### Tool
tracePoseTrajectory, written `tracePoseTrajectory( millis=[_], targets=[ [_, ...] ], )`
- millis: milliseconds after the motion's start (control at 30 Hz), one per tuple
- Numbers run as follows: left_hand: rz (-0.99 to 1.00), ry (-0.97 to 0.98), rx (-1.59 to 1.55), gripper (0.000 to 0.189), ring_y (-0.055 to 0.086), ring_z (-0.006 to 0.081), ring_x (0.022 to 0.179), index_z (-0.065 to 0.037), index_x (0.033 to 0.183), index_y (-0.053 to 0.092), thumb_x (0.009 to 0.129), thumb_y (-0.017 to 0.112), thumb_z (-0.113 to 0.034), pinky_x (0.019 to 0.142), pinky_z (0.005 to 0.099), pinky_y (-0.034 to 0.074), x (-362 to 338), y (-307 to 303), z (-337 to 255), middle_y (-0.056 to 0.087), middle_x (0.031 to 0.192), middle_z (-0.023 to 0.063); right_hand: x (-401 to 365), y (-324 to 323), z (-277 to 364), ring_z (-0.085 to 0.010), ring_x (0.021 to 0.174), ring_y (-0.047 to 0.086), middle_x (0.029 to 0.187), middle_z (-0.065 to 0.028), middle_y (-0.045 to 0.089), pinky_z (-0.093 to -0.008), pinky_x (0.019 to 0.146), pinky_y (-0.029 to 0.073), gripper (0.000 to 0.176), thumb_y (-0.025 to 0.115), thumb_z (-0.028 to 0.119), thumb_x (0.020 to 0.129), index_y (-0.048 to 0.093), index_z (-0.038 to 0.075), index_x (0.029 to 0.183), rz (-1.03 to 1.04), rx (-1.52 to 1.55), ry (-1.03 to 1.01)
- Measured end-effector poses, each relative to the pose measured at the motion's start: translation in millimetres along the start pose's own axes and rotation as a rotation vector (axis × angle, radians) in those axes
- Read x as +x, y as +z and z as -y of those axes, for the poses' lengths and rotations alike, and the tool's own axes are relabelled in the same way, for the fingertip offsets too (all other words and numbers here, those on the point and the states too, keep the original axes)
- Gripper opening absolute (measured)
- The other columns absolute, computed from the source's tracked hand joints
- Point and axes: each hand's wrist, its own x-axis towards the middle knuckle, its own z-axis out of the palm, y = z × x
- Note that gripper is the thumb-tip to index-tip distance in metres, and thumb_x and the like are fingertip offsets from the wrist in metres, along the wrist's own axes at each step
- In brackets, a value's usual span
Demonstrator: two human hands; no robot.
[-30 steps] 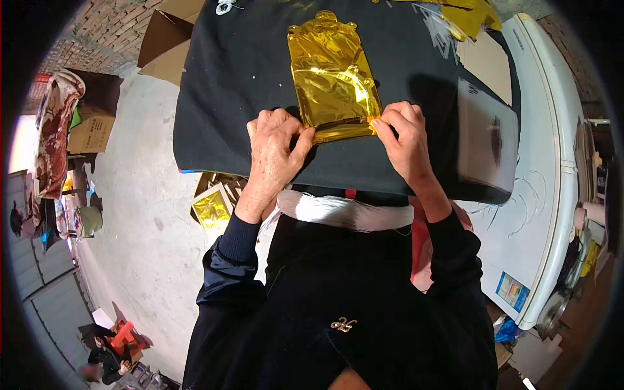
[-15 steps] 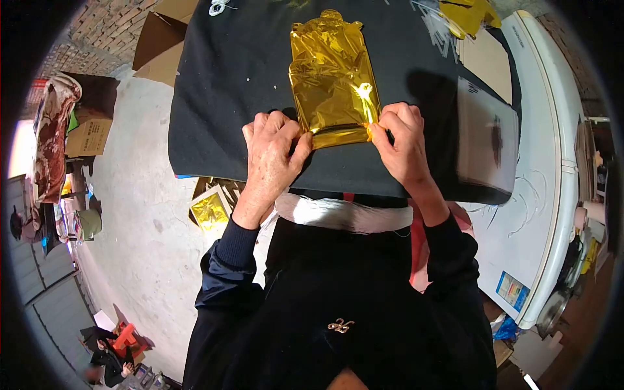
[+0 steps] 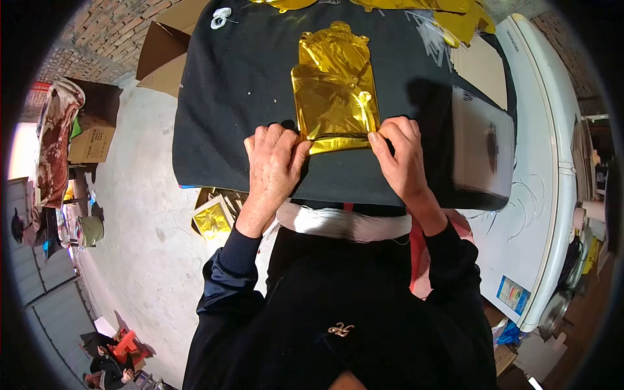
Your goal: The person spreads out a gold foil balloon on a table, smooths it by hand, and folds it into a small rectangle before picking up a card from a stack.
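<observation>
Gold foil sheet (image 3: 335,91) starts at our fingertips: our left hand (image 3: 273,162) and right hand (image 3: 403,156) each pinch a near corner, thumbs and fingers closed on the folded strip (image 3: 338,144). We judge it light, slippery and quick to crease, so these doubled corners look like the safest hold. Beyond, the sheet lies flat on the black cloth (image 3: 240,84), with more gold pieces (image 3: 455,10) at the far edge.

A rough workshop: bare brick wall (image 3: 97,39), concrete floor (image 3: 140,221), cardboard boxes (image 3: 162,52) stacked about, a work table under black cloth (image 3: 240,97), gold foil pieces (image 3: 211,218) piled on the floor.
</observation>
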Motion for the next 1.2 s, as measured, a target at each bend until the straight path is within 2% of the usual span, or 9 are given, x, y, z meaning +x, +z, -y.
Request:
tracePoseTrajectory(
  millis=[133,233,333,433,733,900,1200],
  targets=[
    [-0.007,-0.013,-0.017,0.017,0.053,0.0280,0.088,-0.008,0.091,0.066,0.089,0.076,-0.021,0.082,0.0411,0.038,2,1,-1,0.057,0.088,0.0072,-5,-2,7,-0.0275,0.092,0.054,0.095,-0.0068,0.058,-0.0421,0.085,0.043,0.012,0.075,0.010,0.088,0.064,0.006,0.087,-0.039,-0.078,-0.048],
    [-0.012,-0.023,-0.014,0.017,0.053,0.0278,0.087,-0.008,0.092,0.066,0.089,0.076,-0.022,0.081,0.0411,0.038,1,2,-1,0.057,0.088,0.0067,-11,-2,15,-0.0277,0.087,0.055,0.090,-0.0067,0.057,-0.0421,0.082,0.044,0.012,0.077,0.010,0.087,0.065,0.007,0.086,-0.065,-0.110,-0.011],
    [-0.007,-0.041,-0.018,0.018,0.054,0.0272,0.087,-0.008,0.093,0.066,0.089,0.076,-0.022,0.081,0.0408,0.037,4,2,0,0.059,0.088,0.0059,-15,-4,19,-0.0283,0.081,0.056,0.085,-0.0077,0.058,-0.0400,0.076,0.047,0.009,0.075,0.005,0.087,0.066,0.004,0.086,-0.057,-0.124,-0.020],
    [-0.021,-0.052,-0.035,0.018,0.054,0.0263,0.085,-0.009,0.093,0.067,0.089,0.077,-0.023,0.080,0.0401,0.037,7,5,3,0.061,0.087,0.0046,-18,-4,22,-0.0277,0.081,0.057,0.082,-0.0070,0.054,-0.0412,0.076,0.046,0.013,0.077,0.009,0.086,0.064,0.008,0.087,-0.049,-0.191,-0.036],
    [0.039,-0.102,-0.125,0.016,0.054,0.0229,0.083,-0.012,0.091,0.073,0.087,0.080,-0.026,0.078,0.0375,0.035,15,-2,4,0.061,0.082,0.0022,-25,1,27,-0.0266,0.070,0.053,0.077,-0.0075,0.048,-0.0401,0.066,0.045,0.024,0.079,0.012,0.087,0.056,0.008,0.081,-0.054,-0.279,-0.015],
    [0.097,-0.058,-0.233,0.016,0.052,0.0217,0.082,-0.011,0.088,0.076,0.088,0.080,-0.026,0.078,0.0370,0.034,19,-6,11,0.059,0.080,0.0025,-23,0,27,-0.0272,0.070,0.054,0.077,-0.0085,0.047,-0.0407,0.067,0.046,0.025,0.079,0.010,0.086,0.054,0.007,0.081,-0.055,-0.266,-0.021],
    [0.068,-0.009,-0.113,0.022,0.052,0.0241,0.082,-0.008,0.082,0.072,0.090,0.077,-0.028,0.076,0.0384,0.033,18,1,8,0.056,0.080,0.0050,-23,-2,28,-0.0289,0.072,0.054,0.078,-0.0095,0.048,-0.0423,0.069,0.046,0.022,0.073,0.011,0.089,0.053,0.007,0.081,-0.023,-0.280,0.002]
  ],
)
